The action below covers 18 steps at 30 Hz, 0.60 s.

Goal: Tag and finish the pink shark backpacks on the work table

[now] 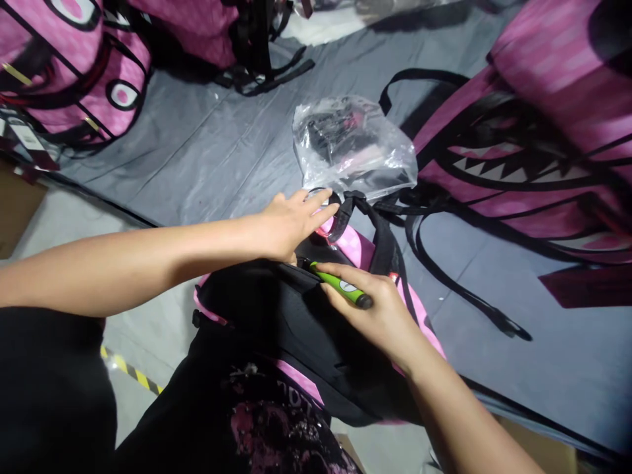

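Observation:
A black and pink backpack (276, 309) leans at the table's near edge, its black side facing me. My right hand (375, 303) is closed around a green pen-shaped tool (340, 284) with a dark end and a pale oval label. The tool's tip meets a black fabric edge on the bag, and its working end is hidden there. My left hand (293, 227) lies over the upper part of the bag with fingers stretched out, its thumb down by that same edge. Just beyond the fingertips are the black straps (380, 237) and a clear plastic bag (355, 148) with dark and pink contents.
A grey sheet covers the table (222, 151). Pink backpacks (123, 92) stand at the far left, and a large pink backpack (533, 151) with a toothed mouth print lies right, its loose strap (459, 289) trailing nearby. Yellow-black tape (131, 368) marks the floor.

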{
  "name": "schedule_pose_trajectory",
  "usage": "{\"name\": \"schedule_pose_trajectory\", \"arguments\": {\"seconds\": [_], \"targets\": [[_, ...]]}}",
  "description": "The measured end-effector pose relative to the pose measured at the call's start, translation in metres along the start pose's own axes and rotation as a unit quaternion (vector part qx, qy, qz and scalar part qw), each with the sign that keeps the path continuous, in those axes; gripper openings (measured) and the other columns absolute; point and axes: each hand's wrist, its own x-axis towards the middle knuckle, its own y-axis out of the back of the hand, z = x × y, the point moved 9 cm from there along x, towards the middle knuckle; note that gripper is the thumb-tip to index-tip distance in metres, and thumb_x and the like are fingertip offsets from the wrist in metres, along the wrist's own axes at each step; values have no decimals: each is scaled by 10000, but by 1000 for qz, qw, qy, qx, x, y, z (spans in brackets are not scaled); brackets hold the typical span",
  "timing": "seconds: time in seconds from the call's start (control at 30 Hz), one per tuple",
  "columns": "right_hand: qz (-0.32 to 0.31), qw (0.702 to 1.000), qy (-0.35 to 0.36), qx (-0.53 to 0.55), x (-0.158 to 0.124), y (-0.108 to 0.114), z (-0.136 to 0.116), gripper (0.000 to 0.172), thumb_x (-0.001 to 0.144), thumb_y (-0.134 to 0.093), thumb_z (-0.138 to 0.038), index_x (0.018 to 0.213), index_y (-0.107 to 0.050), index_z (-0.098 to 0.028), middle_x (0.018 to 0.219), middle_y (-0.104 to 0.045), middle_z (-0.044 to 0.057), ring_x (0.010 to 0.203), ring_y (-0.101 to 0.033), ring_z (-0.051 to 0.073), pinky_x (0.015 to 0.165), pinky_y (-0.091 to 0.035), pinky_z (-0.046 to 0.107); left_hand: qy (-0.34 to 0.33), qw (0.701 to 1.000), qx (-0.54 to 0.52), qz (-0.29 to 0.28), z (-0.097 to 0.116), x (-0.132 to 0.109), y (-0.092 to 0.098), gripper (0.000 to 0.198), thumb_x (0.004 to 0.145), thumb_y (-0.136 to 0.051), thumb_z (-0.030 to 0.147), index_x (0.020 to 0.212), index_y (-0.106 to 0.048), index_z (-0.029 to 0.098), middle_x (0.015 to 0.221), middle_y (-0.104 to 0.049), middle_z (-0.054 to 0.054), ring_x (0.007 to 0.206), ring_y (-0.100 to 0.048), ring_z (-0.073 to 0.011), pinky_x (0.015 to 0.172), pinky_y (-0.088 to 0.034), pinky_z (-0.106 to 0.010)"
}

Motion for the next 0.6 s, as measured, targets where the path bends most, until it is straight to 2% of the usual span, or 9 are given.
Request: {"name": "schedule_pose_trajectory", "arguments": {"seconds": [0.13,0.23,0.33,0.43,0.6], "targets": [[36,999,14,4,-8,-8,-2,264,921,-557,-225,1150,-687,-223,1140,-725,49,1019,-698,214,927,-579,377,53,998,32,-4,-6,-9,2,1274,651,-834,427,1574,26,249,1643,125,-139,1444,-118,-442,1016,-417,-520],[44,999,21,-8,-9,-11,-2,263,919,-548,-223,1142,-687,-224,1114,-731,57,976,-703,219,894,-586,394,77,996,49,1,-3,-12,-2,1281,648,-846,411,1570,31,275,1641,135,-141,1398,-218,-425,985,-453,-526],[35,999,24,-12,-9,-14,-1,268,917,-549,-237,1147,-687,-232,1107,-730,60,962,-705,220,879,-586,389,87,995,58,-3,-3,-11,-6,1263,653,-846,328,1572,17,255,1642,44,-173,1332,-315,-398,974,-467,-516],[24,999,24,-8,-11,-15,0,276,908,-565,-250,1153,-692,-239,1087,-731,70,938,-709,222,859,-587,376,63,996,56,-9,-9,-7,-8,1184,699,-780,254,1574,18,241,1634,-68,-176,1309,-352,-372,977,-464,-467],[0,999,50,4,-16,-14,-7,282,893,-585,-227,1149,-703,-234,1051,-736,72,858,-713,203,808,-591,352,-43,998,46,-7,-18,-6,-8,1095,743,-713,240,1575,-2,248,1618,-174,-136,1278,-408,-295,1056,-382,-385]]}}
